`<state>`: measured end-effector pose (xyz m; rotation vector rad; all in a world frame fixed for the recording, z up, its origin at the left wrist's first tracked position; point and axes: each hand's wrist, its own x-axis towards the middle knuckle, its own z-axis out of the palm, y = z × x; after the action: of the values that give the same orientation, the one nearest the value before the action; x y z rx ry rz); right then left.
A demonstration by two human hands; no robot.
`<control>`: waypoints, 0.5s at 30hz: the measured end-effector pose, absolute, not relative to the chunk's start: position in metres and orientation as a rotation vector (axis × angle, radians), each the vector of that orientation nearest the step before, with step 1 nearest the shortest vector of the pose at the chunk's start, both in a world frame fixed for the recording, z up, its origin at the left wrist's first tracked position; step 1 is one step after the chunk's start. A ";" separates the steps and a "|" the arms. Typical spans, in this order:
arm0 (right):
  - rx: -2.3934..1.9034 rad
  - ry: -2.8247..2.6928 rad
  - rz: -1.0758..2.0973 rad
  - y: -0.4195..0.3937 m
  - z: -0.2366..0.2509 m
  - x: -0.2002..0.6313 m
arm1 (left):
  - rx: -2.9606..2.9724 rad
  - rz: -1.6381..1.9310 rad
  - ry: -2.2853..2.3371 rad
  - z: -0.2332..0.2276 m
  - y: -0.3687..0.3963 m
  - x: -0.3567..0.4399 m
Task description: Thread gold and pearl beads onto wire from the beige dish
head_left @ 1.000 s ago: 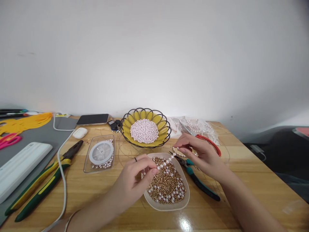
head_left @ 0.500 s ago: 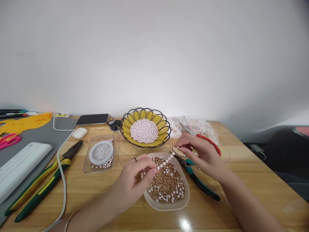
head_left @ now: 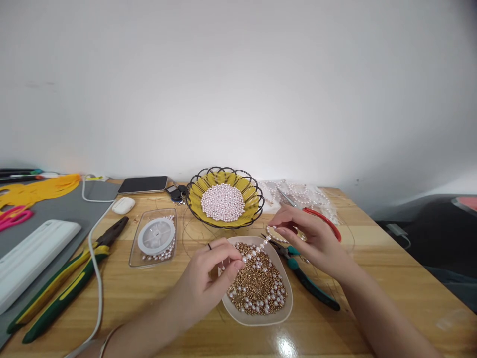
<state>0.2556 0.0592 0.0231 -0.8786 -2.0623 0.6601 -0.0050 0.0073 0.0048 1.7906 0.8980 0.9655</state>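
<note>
A short strand of white pearl beads (head_left: 256, 250) is held taut above a shallow white oval dish (head_left: 286, 304) filled with small gold beads and scattered pearls, at 6 o'clock on the light wooden table (head_left: 372, 283). The strand's lower end is pinched by the left hand (head_left: 208, 278), fingers curled closed around it at the dish's 9 o'clock rim; a thin dark ring is worn on one finger. The upper end is pinched between thumb and forefinger of the right hand (head_left: 309, 238), at the dish's 1 o'clock, fingers bent, grasping. Teal-handled pliers (head_left: 309, 284) are seen lying just beside the dish at 3 o'clock, partly under the right hand. Red-handled scissors (head_left: 320, 219) are partly hidden behind that hand. A black wire basket with yellow liner (head_left: 250, 195), heaped with pale pink pearls, is set at 12 o'clock of the dish. A clear plastic box holding a white thread spool (head_left: 156, 236) is found at 10 o'clock. Green-and-yellow-handled pliers (head_left: 63, 288) are laid at 9 o'clock, crossed by a white cable (head_left: 97, 278). A dark phone (head_left: 143, 184) is placed near the wall.
</note>
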 end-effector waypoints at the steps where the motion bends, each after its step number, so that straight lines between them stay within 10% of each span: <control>1: -0.877 -2.063 0.656 0.059 0.023 0.255 | 1.792 0.963 0.899 0.005 0.007 -0.005; 15: -0.861 -2.069 0.647 0.058 0.025 0.254 | 1.788 0.962 0.908 0.006 0.007 -0.004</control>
<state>0.2541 0.0582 0.0249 -0.8611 -2.0693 0.6469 -0.0037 0.0072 0.0061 1.7878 0.9082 0.9617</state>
